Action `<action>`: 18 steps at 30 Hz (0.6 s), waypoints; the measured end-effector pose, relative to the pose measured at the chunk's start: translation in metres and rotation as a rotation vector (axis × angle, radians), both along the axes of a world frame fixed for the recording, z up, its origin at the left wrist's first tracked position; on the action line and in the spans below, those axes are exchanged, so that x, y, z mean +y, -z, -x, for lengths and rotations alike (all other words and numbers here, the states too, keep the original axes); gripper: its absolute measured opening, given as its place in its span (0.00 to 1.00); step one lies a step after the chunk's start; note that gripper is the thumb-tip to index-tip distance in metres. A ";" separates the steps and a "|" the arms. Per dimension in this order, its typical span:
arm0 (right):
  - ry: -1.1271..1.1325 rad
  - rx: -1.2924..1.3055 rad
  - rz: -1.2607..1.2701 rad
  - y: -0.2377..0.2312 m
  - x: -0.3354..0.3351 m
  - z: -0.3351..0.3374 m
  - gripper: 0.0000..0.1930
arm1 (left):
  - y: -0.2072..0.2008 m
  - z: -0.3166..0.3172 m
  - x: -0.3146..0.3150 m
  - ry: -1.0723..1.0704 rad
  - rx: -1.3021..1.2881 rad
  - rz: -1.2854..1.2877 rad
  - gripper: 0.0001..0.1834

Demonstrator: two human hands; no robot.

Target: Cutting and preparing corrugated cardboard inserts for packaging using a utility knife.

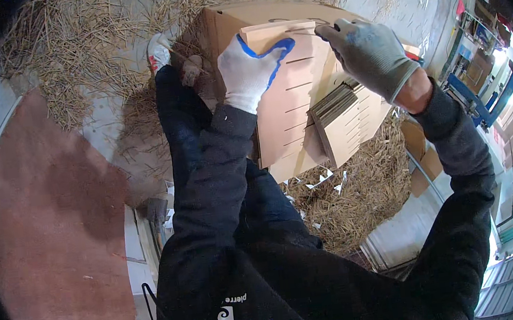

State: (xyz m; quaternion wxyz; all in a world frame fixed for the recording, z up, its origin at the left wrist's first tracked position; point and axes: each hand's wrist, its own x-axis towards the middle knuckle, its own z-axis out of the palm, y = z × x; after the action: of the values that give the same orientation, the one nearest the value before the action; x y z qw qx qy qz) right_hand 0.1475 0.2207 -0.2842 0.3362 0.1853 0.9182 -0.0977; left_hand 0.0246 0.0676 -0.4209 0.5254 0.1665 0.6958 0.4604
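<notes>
My left hand, in a white glove with a blue palm, grips the upper edge of a slotted cardboard sheet, its thumb lying across the front. The sheet has a row of short parallel cuts and lies over a large cardboard box. My right hand, in a greyish glove, is closed by the sheet's upper right corner. Its fingertips are pinched around something dark that I cannot make out. Below it, a stack of smaller slotted cardboard pieces rests at an angle on the sheet.
Straw is strewn over the floor at the far left, and more straw lies near the box with white paper scraps. A reddish-brown board covers the left floor. A blue metal frame and cluttered shelving stand at the right.
</notes>
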 end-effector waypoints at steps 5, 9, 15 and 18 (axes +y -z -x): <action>0.004 0.000 -0.035 -0.001 -0.004 0.009 0.12 | 0.000 0.002 0.000 0.039 0.090 0.017 0.31; -0.029 0.007 -0.011 -0.001 -0.006 0.009 0.13 | 0.007 -0.004 -0.002 -0.002 0.063 -0.022 0.33; -0.055 -0.025 -0.048 0.003 -0.010 0.021 0.09 | 0.010 -0.004 -0.004 0.049 0.117 0.024 0.33; -0.198 -0.088 -0.071 0.002 -0.012 0.027 0.08 | 0.006 -0.003 -0.002 0.002 0.080 -0.018 0.32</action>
State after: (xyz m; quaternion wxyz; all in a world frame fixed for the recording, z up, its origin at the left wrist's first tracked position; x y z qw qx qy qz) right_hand 0.1205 0.2090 -0.2866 0.3773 0.1096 0.9193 -0.0232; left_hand 0.0280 0.0654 -0.4267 0.4964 0.1900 0.7119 0.4590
